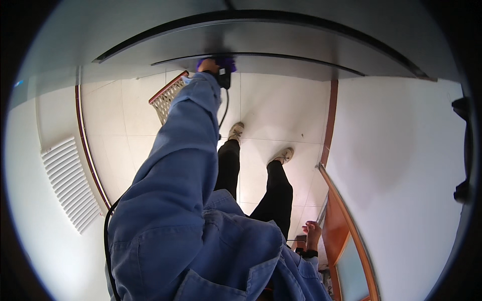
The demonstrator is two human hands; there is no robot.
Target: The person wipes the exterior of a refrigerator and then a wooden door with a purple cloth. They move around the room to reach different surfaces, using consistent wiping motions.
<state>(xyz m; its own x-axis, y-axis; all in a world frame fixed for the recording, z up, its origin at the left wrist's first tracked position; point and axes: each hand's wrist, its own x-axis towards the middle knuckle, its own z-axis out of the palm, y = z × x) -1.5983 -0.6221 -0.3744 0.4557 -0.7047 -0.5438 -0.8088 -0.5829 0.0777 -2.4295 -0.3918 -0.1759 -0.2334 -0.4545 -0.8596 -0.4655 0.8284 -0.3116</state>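
Note:
My left hand [209, 66] reaches far forward, pressing a purple cloth [228, 64] against the tall, dark glossy front [263, 39] of an appliance or cabinet. Much of the cloth and the fingers is hidden by the hand and wrist. The cloth lies at the lower of two long black horizontal grooves. A black device [224, 78] with a cable is on that wrist. Low at the right, beside my body, hangs my right hand [311, 230], its fingers loosely bent and nothing seen in it; a black band circles its wrist.
A perforated plastic basket [165, 98] with a red-brown rim stands on the tiled floor [278, 101], left of my feet. A white ribbed radiator [71, 184] is on the left wall. At the right, a wooden door [348, 229] with a glass pane stands by the white wall.

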